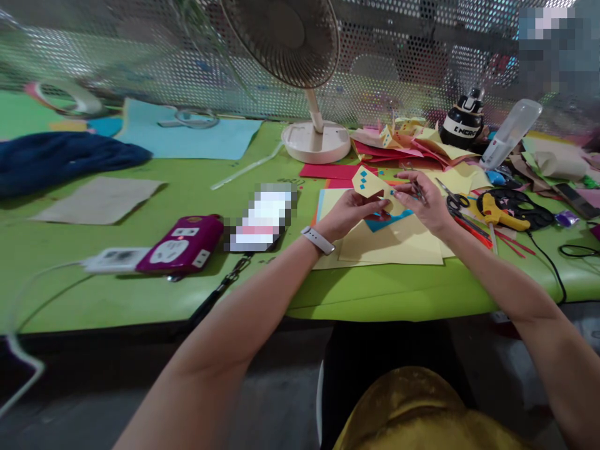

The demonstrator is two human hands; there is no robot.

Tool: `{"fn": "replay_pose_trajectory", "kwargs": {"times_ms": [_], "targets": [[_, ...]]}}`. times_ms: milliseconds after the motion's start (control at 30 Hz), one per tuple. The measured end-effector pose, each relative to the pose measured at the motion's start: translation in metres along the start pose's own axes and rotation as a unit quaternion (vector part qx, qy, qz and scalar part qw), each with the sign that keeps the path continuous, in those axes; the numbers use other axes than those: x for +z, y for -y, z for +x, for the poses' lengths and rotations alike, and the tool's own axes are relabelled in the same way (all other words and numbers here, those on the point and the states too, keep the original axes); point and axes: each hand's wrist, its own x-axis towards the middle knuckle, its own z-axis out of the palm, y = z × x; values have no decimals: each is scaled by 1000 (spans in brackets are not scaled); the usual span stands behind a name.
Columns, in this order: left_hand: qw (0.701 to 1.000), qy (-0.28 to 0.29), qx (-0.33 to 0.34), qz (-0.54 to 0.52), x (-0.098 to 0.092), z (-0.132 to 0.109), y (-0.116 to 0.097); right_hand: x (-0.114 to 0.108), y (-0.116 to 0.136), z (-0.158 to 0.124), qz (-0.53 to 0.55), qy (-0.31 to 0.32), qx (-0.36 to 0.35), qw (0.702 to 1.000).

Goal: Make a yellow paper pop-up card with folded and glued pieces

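My left hand is closed on a cut piece of yellow paper that carries a short row of blue diamonds. Thumb and fingers pinch it above the stacked sheets. My right hand meets the paper's right part, its fingertips together at a small blue paper piece. A thin dark metallic tool shows among the right fingers; its kind is unclear. Beneath both hands lie yellow paper sheets and a blue paper scrap.
Scissors and a yellow glue gun lie to the right. Behind stand a fan, a black bottle and a clear bottle. A phone and a purple power strip with cables lie left.
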Motion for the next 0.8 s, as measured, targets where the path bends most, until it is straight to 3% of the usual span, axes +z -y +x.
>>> {"fn": "replay_pose_trajectory", "kwargs": {"times_ms": [367,600,800], "targets": [[1000,-22,15,4,1,1,0,-2,-3,-1,-29,-19,-24,999],[992,-49,109,34,2,5,3,3,0,-6,-65,-58,-56,995],[989,-62,124,42,-2,7,7,5,2,-8,-58,-26,-49,997]]}}
